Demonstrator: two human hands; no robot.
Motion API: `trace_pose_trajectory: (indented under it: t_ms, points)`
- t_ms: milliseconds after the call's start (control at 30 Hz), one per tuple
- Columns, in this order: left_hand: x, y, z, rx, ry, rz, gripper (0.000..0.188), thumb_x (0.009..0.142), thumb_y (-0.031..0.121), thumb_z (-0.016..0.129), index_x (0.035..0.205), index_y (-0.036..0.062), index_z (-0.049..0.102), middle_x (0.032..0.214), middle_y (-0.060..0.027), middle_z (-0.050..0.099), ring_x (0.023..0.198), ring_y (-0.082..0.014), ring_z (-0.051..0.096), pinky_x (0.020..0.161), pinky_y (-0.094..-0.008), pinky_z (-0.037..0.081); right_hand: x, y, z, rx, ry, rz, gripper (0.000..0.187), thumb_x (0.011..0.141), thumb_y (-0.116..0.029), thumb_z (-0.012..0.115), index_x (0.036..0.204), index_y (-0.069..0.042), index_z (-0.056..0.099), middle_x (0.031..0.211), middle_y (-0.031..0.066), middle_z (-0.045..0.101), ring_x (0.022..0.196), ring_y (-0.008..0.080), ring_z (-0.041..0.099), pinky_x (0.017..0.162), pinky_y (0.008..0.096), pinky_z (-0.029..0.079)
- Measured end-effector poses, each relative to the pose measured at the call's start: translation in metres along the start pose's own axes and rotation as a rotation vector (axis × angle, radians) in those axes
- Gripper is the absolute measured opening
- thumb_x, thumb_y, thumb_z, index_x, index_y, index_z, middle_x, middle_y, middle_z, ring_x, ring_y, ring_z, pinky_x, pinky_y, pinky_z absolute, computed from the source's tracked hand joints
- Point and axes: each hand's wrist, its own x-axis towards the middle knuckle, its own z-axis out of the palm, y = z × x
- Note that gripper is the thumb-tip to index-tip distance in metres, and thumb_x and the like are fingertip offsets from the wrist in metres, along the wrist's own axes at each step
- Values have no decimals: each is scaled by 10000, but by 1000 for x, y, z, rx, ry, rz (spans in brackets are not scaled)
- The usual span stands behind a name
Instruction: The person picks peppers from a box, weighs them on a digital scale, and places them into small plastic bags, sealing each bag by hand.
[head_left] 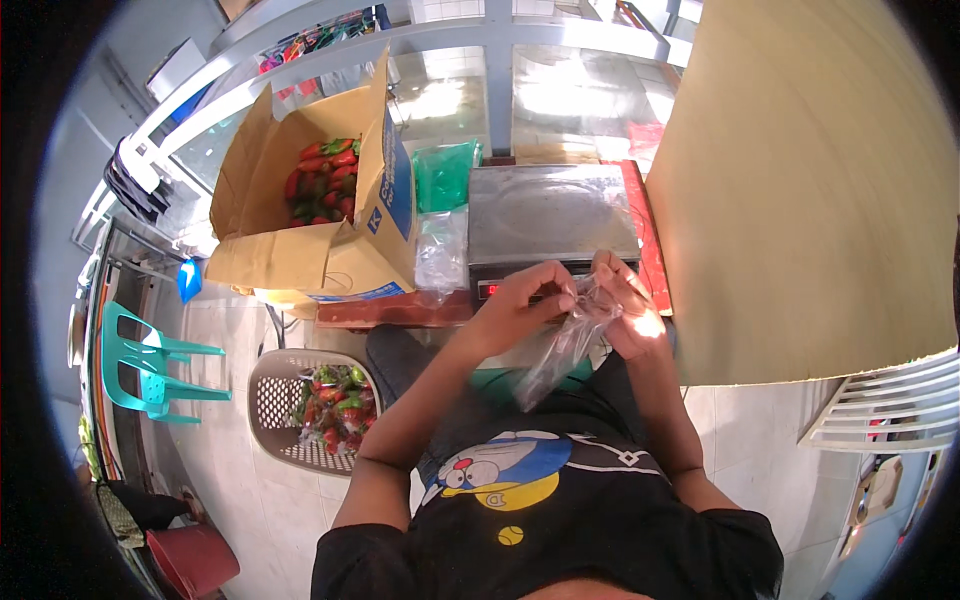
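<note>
A clear plastic bag [560, 358] hangs between my two hands, in front of a digital scale [550, 210] with a flat metal pan. My left hand [522, 308] pinches the bag's upper edge between thumb and fingertips. On its other side, my right hand [632, 312] grips the same gathered edge, with the fingers bent. The bag's lower part droops toward my lap and looks flat, with no contents visible. Nothing rests on the scale pan. Left of the scale stands an open cardboard box [290, 246] of red peppers [325, 182].
Green plastic bags [447, 176] and clear plastic bags [441, 252] lie between box and scale on a red table [395, 312]. A basket [262, 405] of bagged peppers [338, 408] sits on the floor at left, near a green chair [140, 362]. A wooden panel [800, 200] stands close at right.
</note>
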Motion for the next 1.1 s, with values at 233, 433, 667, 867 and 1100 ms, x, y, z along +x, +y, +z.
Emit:
trace_pose_trajectory:
  t_ms: [233,433,667,867,1100]
  points:
    - [-3,5,3,-332,113,39,180,979,236,569,994,80,481,848,46,480,816,-37,447,706,-208,391,-2,-14,11,-695,-153,96,142,918,-175,642,942,-39,607,783,-60,529,686,36,436,598,212,336]
    - [-12,26,-16,-249,-149,-153,209,985,271,556,1061,76,548,838,59,492,790,-27,451,695,-199,384,22,-6,-3,-675,124,-131,213,1009,-234,495,909,-54,548,753,-7,534,719,66,509,687,217,411]
    - [-8,10,-32,74,156,-60,280,1012,274,498,1032,38,647,917,-9,660,854,-89,589,812,-263,461,30,1,-41,85,-184,42,309,948,-226,585,1178,-22,555,909,59,574,886,150,577,719,262,469]
    - [4,3,-31,-782,-35,175,236,1005,282,514,1048,67,601,902,10,634,855,-70,591,774,-231,470,10,-10,10,-666,-216,162,243,938,-145,607,1131,-1,634,966,31,658,880,78,583,779,244,465]
    - [-11,14,-35,-18,-123,-278,266,945,303,602,1070,68,600,839,34,602,782,-62,554,694,-227,452,27,0,3,56,18,-44,275,1032,-233,437,857,-73,576,765,22,586,752,132,575,699,289,478]
